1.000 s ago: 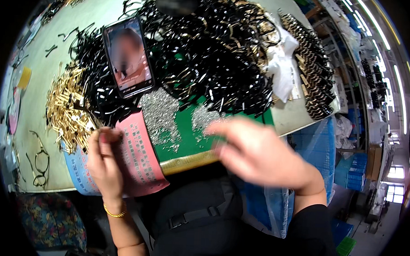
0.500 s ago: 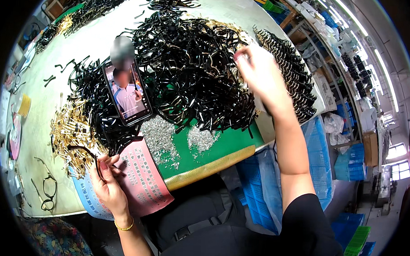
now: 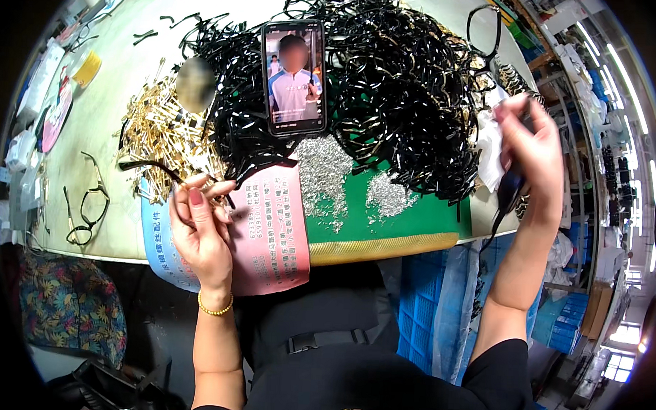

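My left hand [image 3: 203,229] pinches a glasses temple [image 3: 147,165], black at its curved end, above the pink printed sheet [image 3: 269,225]. Its inner end is partly hidden by my fingers. Over at the right edge of the table, my right hand [image 3: 531,143] is closed round a black tool [image 3: 511,188] from which a cord hangs down; its exact kind is unclear. Between the hands lies a big heap of black temples [image 3: 404,99]. Gold-coloured metal temple parts [image 3: 168,138] are piled beyond my left hand. Two small heaps of silvery screws [image 3: 322,172] rest on and beside the green mat [image 3: 429,208].
A phone [image 3: 295,77] playing a video leans on the black heap. Glasses frames lie at the left [image 3: 89,211] and far right [image 3: 483,31]. Something white and crumpled [image 3: 489,149] sits by my right hand. A yellow roll [image 3: 87,68] stands far left; blue crates [image 3: 419,295] are below the table edge.
The view has shifted, so the table appears turned and moved. My right hand, earlier blurred and over the heap's right side, now holds the black corded tool. The left hand keeps the temple.
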Tool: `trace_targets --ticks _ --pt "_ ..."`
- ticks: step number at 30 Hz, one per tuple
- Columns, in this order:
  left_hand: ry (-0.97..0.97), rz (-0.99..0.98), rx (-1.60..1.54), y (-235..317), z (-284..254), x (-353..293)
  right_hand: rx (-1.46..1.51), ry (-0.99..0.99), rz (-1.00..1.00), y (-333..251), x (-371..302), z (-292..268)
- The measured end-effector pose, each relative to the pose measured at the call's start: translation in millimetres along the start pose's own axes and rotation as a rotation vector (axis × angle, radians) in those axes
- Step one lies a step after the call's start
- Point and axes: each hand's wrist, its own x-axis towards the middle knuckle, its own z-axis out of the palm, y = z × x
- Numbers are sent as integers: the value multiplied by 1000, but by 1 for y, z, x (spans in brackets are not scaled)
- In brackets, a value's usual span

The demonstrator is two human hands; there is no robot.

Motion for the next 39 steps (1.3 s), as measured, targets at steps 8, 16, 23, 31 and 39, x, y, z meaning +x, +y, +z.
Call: trace_targets --ticks 8,16,23,31,39 --pt "22 188 -190 20 -33 13 -555 -505 -641 4 -71 149" --pt "-726 134 281 21 -18 1 -617 -467 -386 2 -71 125" --pt "-603 98 424 0 19 -24 -870 -638 -254 13 -109 104" --pt "-252 -42 13 8 19 -28 -859 -524 -281 28 -111 115" --pt "-91 -165 149 19 26 -13 -948 -507 -313 29 -112 121"
